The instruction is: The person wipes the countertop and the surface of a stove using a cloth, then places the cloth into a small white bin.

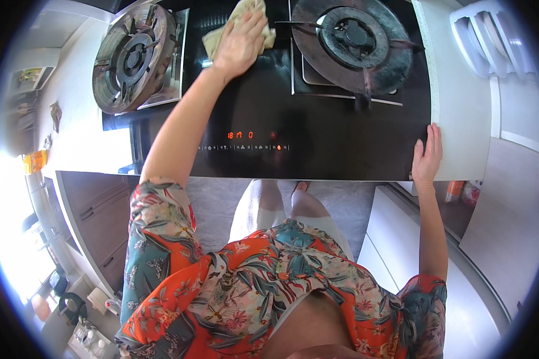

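Note:
My left hand (240, 47) presses a yellowish cloth (213, 41) onto the black glass gas hob (251, 98), between the two burners. Part of the cloth is hidden under the palm. To the left of that arm stands the left burner (134, 58) with its round pan support. On the other side sits the right burner (357, 38), inside a wide, stained ring. My right hand (428, 152) rests flat at the hob's right front corner, holding nothing, its thumb apart from the fingers. Lit red digits show on the control strip (245, 147) near the hob's front edge.
Pale countertop (460, 112) borders the hob on the right. A white rack (489, 40) holds plates there. On the left counter lie a crumpled scrap (55, 116) and an orange packet (35, 162). Below stand drawers (96, 211) and an opened white drawer front (386, 238).

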Motion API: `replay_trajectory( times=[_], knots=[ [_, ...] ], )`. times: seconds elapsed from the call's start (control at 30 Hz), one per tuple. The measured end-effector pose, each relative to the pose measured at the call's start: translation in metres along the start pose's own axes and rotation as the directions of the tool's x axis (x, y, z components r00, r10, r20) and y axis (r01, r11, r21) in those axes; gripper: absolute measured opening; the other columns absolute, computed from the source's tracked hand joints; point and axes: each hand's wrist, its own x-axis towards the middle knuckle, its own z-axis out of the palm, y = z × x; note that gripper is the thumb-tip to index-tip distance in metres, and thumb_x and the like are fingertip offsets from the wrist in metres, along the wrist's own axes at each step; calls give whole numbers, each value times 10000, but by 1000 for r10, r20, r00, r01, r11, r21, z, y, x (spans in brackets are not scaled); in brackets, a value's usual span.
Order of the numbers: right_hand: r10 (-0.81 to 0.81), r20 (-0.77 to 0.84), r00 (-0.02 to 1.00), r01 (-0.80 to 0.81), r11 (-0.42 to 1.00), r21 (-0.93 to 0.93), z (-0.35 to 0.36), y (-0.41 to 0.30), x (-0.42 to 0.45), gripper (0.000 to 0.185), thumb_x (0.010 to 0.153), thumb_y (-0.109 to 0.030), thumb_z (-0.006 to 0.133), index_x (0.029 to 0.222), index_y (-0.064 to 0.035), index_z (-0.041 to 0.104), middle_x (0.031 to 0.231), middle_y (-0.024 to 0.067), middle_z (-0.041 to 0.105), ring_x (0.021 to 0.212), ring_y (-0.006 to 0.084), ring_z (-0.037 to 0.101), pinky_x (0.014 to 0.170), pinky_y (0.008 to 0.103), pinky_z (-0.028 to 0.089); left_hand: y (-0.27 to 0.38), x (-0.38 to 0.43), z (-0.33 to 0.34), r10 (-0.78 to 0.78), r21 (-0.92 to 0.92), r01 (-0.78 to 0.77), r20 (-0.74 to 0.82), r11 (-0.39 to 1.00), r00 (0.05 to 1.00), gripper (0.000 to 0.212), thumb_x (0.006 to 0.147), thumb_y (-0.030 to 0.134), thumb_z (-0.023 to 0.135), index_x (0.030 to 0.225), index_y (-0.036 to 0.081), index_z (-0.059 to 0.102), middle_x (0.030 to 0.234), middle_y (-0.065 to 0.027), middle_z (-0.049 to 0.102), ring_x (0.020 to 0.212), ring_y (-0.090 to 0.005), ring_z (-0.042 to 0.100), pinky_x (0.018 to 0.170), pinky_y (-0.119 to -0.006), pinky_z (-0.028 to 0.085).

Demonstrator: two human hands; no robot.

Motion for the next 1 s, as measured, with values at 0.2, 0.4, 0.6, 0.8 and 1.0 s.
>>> replay_trajectory(
  times=[0.2,0.4,0.6,0.8,1.0],
  knots=[
    [6,-50,999,-8,999,-38,6,2,-5,411,835,-178,501,1203,-1,453,1277,152,432,1209,319,373,989,418,291,70,-56,-16,-190,-243,168,-73,955,979,330,832,122,466,1149,65,537,1227,-90,505,1183,-253,426,985,-394,312],
    [-8,-82,997,5,999,-38,13,2,-13,408,852,-219,482,1198,-3,458,1277,143,434,1217,307,363,992,417,284,119,-27,-8,-302,-379,218,-179,899,936,299,831,164,469,1082,35,565,1168,-130,539,1089,-285,495,916,-350,374],
    [11,-91,996,-17,998,-62,12,9,-15,408,855,-222,481,1210,-22,452,1290,119,426,1227,289,355,993,418,282,148,-74,-15,-169,-351,116,-123,929,978,291,816,66,487,1096,22,554,1218,-128,499,1187,-272,419,994,-411,296],
    [20,-84,996,-26,997,-72,10,12,-14,418,853,-227,485,1222,-35,444,1301,101,419,1235,277,348,998,414,275,141,-71,-61,-412,-637,477,263,606,873,334,800,73,510,1130,35,535,1160,-163,524,1118,-272,482,939,-370,373],
    [12,-61,998,-15,999,-49,8,-1,-11,404,861,-196,473,1220,-13,441,1295,123,418,1227,297,355,1004,403,278,87,-29,0,-270,-12,271,-140,962,953,390,847,190,434,1169,-28,462,1294,-173,393,1217,-336,334,1012,-437,240]
  ],
)
